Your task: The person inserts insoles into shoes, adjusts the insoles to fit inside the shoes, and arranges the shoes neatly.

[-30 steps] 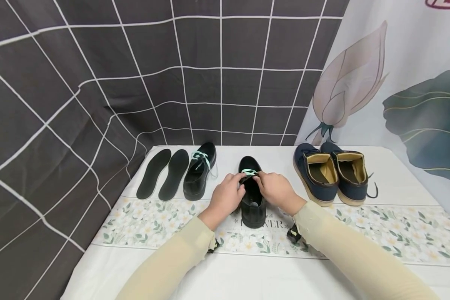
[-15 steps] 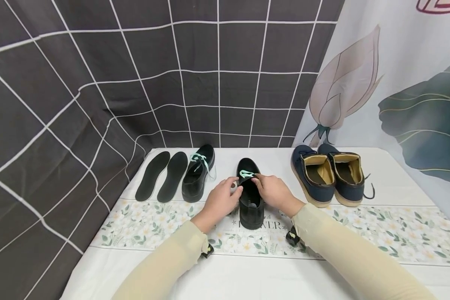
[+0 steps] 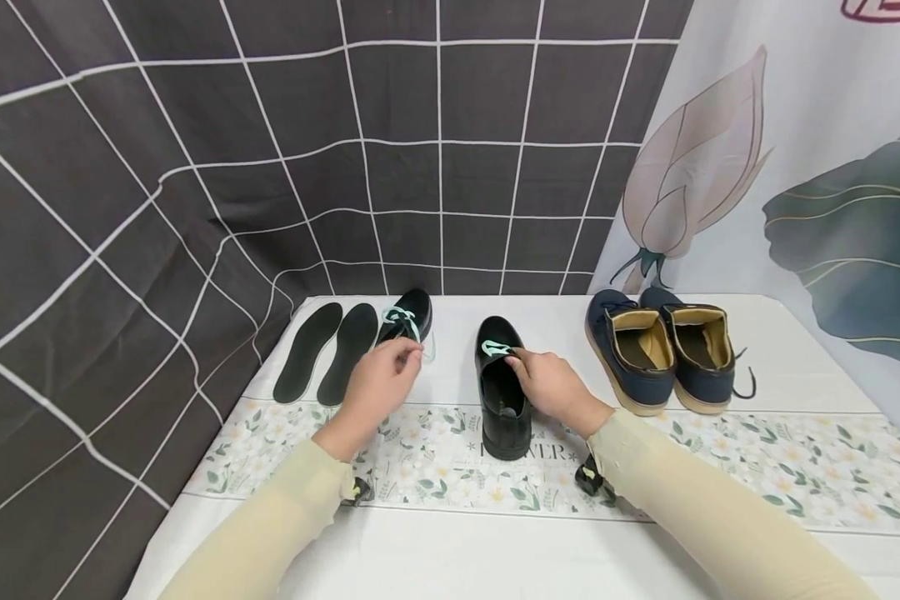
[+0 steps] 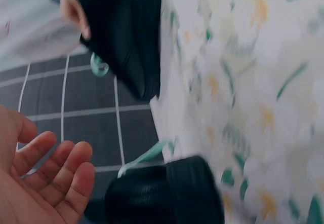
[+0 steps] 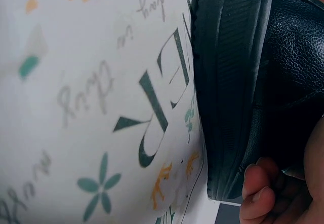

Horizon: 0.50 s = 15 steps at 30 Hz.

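Note:
In the head view a black leather shoe (image 3: pixel 507 435) with mint-green laces (image 3: pixel 497 347) stands mid-table, its heel toward me. My right hand (image 3: pixel 555 383) pinches the edge of its opening from the right; in the right wrist view its curled fingers (image 5: pixel 260 193) lie against the shoe's side (image 5: pixel 233 82). My left hand (image 3: pixel 378 377) hovers by the second black shoe (image 3: pixel 418 308), covering much of it. Loosely bent fingers (image 4: pixel 71 171) hold nothing in the left wrist view, with that shoe (image 4: pixel 162 193) beside them.
Two black insoles (image 3: pixel 307 354) lie side by side at the left, the right one (image 3: pixel 348 350) partly behind my left hand. A pair of navy shoes (image 3: pixel 648 392) with tan lining stands at the right. A dark grid-patterned cloth (image 3: pixel 390 183) hangs behind the white table (image 3: pixel 540 550).
My left hand has let go of the middle shoe's opening and moved left to the other black shoe. The right hand keeps its hold on the middle shoe, which stays in place.

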### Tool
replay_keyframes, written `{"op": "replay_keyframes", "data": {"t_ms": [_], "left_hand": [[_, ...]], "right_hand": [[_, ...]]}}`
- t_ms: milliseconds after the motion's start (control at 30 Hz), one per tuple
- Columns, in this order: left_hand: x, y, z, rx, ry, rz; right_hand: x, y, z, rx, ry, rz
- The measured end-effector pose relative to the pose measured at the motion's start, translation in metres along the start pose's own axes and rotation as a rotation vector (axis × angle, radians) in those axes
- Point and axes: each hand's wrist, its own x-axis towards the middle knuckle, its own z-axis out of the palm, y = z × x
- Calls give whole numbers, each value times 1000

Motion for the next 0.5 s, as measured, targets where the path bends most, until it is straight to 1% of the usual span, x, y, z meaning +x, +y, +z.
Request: {"op": "replay_keyframes", "data": {"t_ms": [67,167,267,367,433,500], "left_hand": [[4,-3,-8,-22,30,-21],[10,-9,-19,-61,94,-41],[15,-17,-27,-104,145,-70],[18,-27,-32,-127,164,-118],[19,-34,-34,-120,160,-148],[22,-42,-34,-91,148,-172]], "right_hand": [[0,1,0,-6,9,0],[1,1,0,-10,20,-4],[1,2,2,-13,13,-4],[0,2,3,-21,7,0],[0,2,4,-25,7,2],[0,2,3,-26,6,2]]}}
